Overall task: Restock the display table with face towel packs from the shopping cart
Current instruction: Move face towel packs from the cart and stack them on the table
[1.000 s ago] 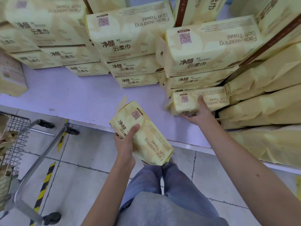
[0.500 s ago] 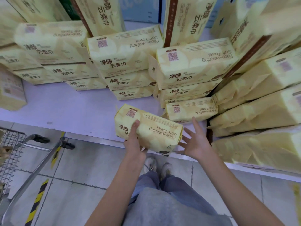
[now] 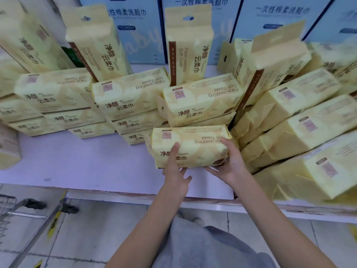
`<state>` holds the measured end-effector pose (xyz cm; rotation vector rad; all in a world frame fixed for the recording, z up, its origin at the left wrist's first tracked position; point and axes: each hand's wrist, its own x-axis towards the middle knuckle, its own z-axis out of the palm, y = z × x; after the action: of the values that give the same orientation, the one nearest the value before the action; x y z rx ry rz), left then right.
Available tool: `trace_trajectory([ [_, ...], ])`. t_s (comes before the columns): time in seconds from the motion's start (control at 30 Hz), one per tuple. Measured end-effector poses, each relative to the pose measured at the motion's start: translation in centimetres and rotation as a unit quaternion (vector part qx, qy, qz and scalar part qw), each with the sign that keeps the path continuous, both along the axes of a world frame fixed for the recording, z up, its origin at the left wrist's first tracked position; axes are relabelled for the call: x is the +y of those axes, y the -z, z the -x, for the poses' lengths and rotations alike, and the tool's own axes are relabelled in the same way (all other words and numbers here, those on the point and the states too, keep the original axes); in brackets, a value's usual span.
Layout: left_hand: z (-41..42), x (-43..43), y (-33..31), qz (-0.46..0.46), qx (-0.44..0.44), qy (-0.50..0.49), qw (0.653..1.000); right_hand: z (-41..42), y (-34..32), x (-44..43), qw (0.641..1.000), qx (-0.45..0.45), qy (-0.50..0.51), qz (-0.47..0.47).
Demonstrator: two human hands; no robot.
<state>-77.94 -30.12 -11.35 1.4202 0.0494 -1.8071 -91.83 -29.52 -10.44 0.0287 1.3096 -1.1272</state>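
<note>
A yellow face towel pack point(image 3: 190, 141) lies lengthwise at the front of the stacks on the display table point(image 3: 87, 161). My left hand point(image 3: 174, 174) holds its near left part, thumb up on the top face, fingers at the lower edge. My right hand point(image 3: 230, 164) grips its right end, thumb on top and fingers underneath. Whatever is under the pack is hidden. Behind it a stack of the same packs point(image 3: 201, 99) rises higher. Only a corner of the shopping cart point(image 3: 7, 206) shows at the lower left.
More stacks point(image 3: 129, 97) fill the table's back and left. Leaning packs point(image 3: 301, 130) crowd the right side. Upright packs point(image 3: 190, 47) and blue boxes point(image 3: 139, 35) stand behind. The table's front edge point(image 3: 116, 196) runs above the tiled floor. The cart handle point(image 3: 34, 204) points right.
The pack has gone from my left hand alone at waist height to the table, in front of the right stack. My right hand left the small front pack and took the new pack's right end.
</note>
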Motion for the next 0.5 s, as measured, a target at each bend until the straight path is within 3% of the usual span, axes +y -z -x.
trace_trajectory([
  [0.17, -1.6, -1.6, 0.5, -0.019, -0.078, -0.022, 0.996, 2.4, 0.3, -0.8, 0.999, 0.03, 0.026, 0.012],
  [0.3, -2.0, -2.9, 1.0, 0.022, -0.05, 0.069, 0.996, 3.4, 1.2, -2.3, 0.998, 0.045, 0.037, 0.016],
  [0.5, -0.1, -2.5, 2.3, 0.035, -0.086, 0.023, 0.995, 2.9, 2.6, -3.5, 0.992, 0.04, 0.113, 0.031],
])
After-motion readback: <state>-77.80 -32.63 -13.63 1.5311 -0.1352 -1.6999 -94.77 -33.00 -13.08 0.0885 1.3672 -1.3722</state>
